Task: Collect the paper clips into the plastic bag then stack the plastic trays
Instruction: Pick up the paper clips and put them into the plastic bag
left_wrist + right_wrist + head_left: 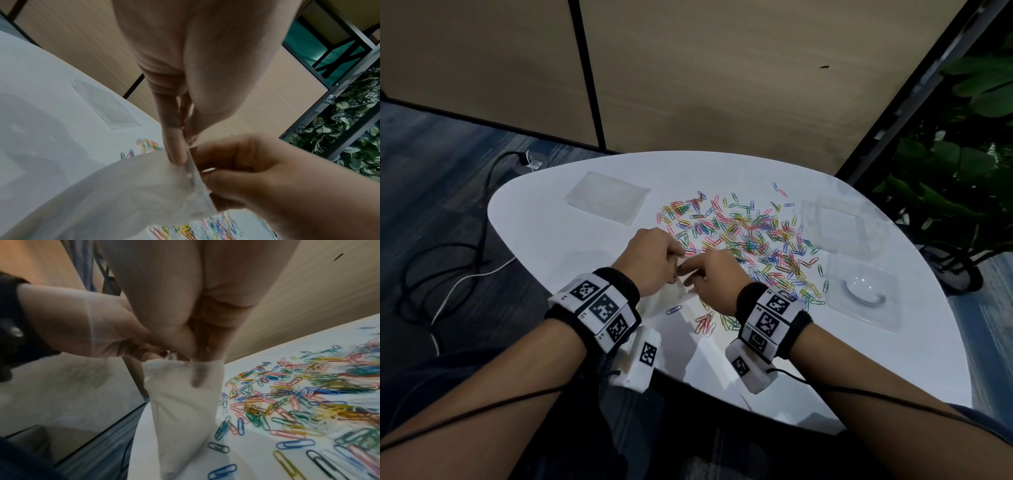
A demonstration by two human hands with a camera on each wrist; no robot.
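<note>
A small translucent plastic bag hangs between both hands over the near part of the white table. My left hand pinches the bag's top rim with curled fingers. Opposite it, my right hand grips the same rim, and one finger shows through the plastic inside the bag. Coloured paper clips lie scattered across the table's middle, several just beside the bag. One clear plastic tray lies at the back left and two more at the right.
The rounded table edge drops to a carpeted floor with black and white cables at the left. A leafy plant stands past the right edge. Beige wall panels close off the back.
</note>
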